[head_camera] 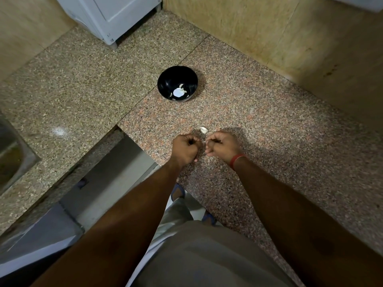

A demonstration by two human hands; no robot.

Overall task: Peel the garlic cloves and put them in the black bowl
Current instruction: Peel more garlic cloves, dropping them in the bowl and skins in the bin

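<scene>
The black bowl [163, 79] stands on the granite counter [269, 141] and holds a few peeled garlic cloves [178, 92]. One unpeeled garlic clove [203, 130] lies on the counter just beyond my hands. My left hand [185, 149] and my right hand [222, 145] are side by side near the counter's front edge, fingers curled tight. Between them shows a small white sliver of a garlic clove [205, 142], which both hands seem to pinch; most of it is hidden by the fingers. A red band circles my right wrist.
A steel sink [10, 154] is set into the counter at the far left. A white appliance [112, 15] stands at the back. Tiled walls [290, 42] close off the corner behind and to the right of the bowl.
</scene>
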